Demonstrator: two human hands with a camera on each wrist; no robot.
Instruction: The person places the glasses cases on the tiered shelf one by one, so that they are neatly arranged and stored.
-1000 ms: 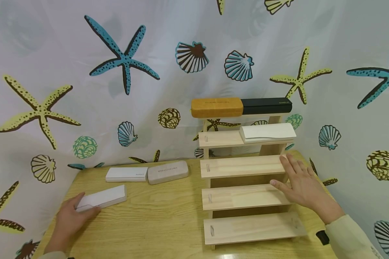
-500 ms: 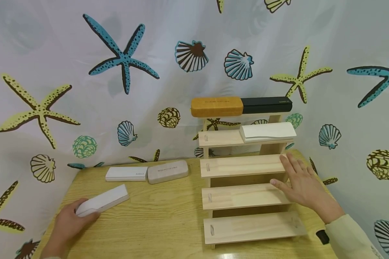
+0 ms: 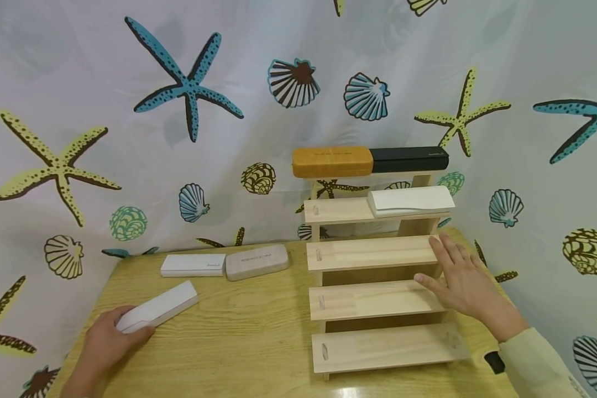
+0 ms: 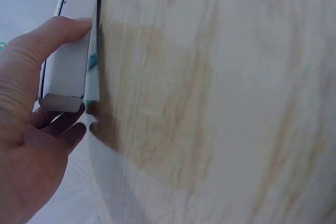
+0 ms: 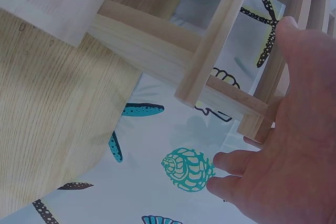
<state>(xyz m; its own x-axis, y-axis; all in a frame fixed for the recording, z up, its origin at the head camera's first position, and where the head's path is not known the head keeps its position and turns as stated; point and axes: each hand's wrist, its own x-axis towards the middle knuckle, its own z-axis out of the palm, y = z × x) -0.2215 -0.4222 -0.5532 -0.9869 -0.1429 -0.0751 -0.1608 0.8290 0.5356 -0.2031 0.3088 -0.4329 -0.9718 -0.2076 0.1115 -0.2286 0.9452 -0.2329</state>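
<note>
My left hand (image 3: 107,341) grips a long white eyeglass case (image 3: 157,307) by its near end, at the left of the table. In the left wrist view the thumb lies over one face of the white eyeglass case (image 4: 71,69), with fingers on the other side. My right hand (image 3: 465,279) rests against the right end of a stepped wooden rack (image 3: 373,253), fingers extended and the thumb near a lower board. Seen from the right wrist, that hand (image 5: 299,129) is beside the rack's frame (image 5: 205,51).
On the rack's top board lie an orange case (image 3: 332,162) and a black case (image 3: 409,159); a white flap case (image 3: 412,200) sits one board down. Toward the table's back are another white case (image 3: 193,265) and a beige case (image 3: 257,262). A patterned curtain (image 3: 219,166) hangs behind.
The left hand has turned the white eyeglass case slightly, its far end shifting a little to the right. My right hand stays at the rack.
</note>
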